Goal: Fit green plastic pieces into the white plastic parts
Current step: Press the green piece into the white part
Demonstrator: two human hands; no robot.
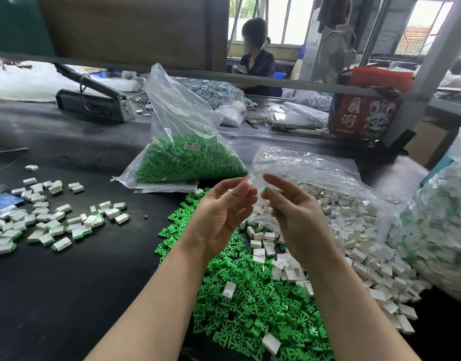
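Black bench matting [68, 282] keeps stock sorted by stage: loose green pieces [250, 308] below your wrists, white parts [354, 243] right, finished units [42, 225] left. Your right hand [289, 209] pinches a green piece [266, 189]; your left hand [221, 212] curls at fingertip level, its contents unclear.

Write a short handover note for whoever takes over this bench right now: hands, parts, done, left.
Left hand: raised, fingertips pinching something small and pale; too small to tell what.
Right hand: raised, pinching one green piece.
Parts: loose green pieces heaped on the black table under the hands; loose white parts spilling from a clear bag to the right; a fuller bag of green pieces behind.
Done: a pile of fitted parts, white with green showing, lies at left.
Left: join the piece in hand, then work through both heaps.
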